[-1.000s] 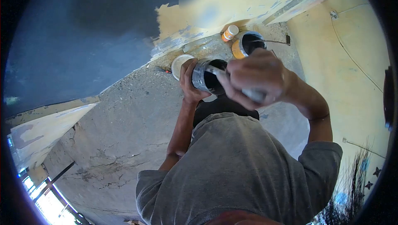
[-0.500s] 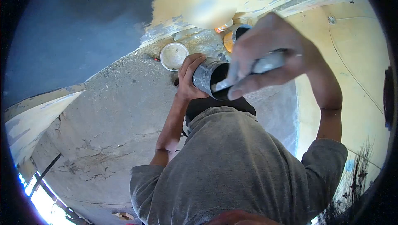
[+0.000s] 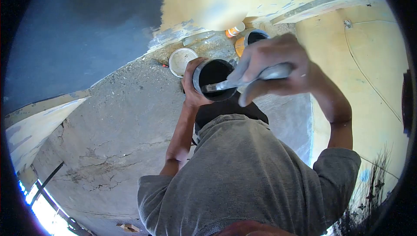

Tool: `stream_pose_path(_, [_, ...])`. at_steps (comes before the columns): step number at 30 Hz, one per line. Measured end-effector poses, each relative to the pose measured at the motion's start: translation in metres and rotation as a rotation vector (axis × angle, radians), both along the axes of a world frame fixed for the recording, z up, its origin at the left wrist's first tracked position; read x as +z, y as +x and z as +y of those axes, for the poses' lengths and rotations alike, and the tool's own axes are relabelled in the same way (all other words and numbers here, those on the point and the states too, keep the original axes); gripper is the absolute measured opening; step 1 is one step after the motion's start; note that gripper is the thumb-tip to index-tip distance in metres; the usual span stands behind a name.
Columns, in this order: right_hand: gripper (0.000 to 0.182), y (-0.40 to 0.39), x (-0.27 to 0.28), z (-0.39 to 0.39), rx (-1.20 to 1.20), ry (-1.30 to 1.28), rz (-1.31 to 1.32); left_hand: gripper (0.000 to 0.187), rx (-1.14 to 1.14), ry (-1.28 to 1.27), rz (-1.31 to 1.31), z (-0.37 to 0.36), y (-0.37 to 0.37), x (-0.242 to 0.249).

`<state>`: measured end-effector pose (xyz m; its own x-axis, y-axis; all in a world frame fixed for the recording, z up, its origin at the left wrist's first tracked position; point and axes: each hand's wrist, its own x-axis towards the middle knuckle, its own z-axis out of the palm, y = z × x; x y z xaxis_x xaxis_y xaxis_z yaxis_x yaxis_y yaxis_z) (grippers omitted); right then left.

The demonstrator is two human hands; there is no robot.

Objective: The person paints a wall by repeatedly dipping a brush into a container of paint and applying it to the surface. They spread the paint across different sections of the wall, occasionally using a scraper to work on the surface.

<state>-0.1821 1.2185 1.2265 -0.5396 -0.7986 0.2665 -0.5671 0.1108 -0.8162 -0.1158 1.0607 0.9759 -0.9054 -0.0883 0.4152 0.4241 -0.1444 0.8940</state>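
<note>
My left hand [image 3: 193, 84] is wrapped round the left side of a grey paint can [image 3: 197, 71], holding it off the floor. The can's mouth faces up towards me and its inside looks dark; how full it is I cannot make out. In my right hand [image 3: 278, 60] is a paintbrush [image 3: 223, 85], gripped by its thick grey handle. Its tip reaches into the can's mouth near the left inner wall. Blur softens the right fingers a little.
On the floor by the wall are a round whitish lid or shallow pan [image 3: 179, 61], a yellow bucket [image 3: 239, 46] with a dark inside, and an orange-and-white container [image 3: 235, 30]. A red-handled tool [image 3: 161, 64] lies left of the pan. The wall [image 3: 95, 27] is part dark blue, part yellow.
The can has tipped so its mouth faces me more. My right hand has moved slightly left and down, and the brush tip has shifted left inside the can.
</note>
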Motion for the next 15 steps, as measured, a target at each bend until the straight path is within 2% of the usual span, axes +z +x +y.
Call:
stream_pose_path(1, [0.025, 0.004, -0.006, 0.0, -0.031, 0.053, 0.017, 0.091, -0.01, 0.062, -0.094, 0.0, 0.0, 0.0])
stream_pose_path(4, [0.026, 0.009, -0.016, -0.002, -0.106, 0.158, -0.007, 0.089, 0.008, -0.007, 0.016, -0.006, -0.006, -0.005])
stream_pose_path(7, [0.033, 0.01, -0.028, 0.0, -0.085, 0.164, 0.03, 0.088, 0.032, -0.032, 0.053, -0.006, -0.009, -0.015])
stream_pose_path(9, [0.03, 0.013, -0.035, 0.001, -0.051, 0.112, 0.035, 0.087, 0.025, -0.01, 0.034, -0.007, -0.008, -0.016])
stream_pose_path(11, [0.028, 0.012, -0.039, 0.002, -0.014, 0.058, 0.043, 0.088, 0.041, -0.176, 0.008, -0.01, -0.008, -0.014])
stream_pose_path(13, [0.029, 0.01, -0.042, 0.003, -0.029, 0.042, 0.224, 0.088, 0.055, -0.183, 0.026, -0.009, -0.01, -0.016])
stream_pose_path(15, [0.028, 0.008, -0.042, 0.007, -0.03, 0.071, 0.268, 0.088, 0.059, -0.108, 0.063, -0.008, -0.015, -0.025])
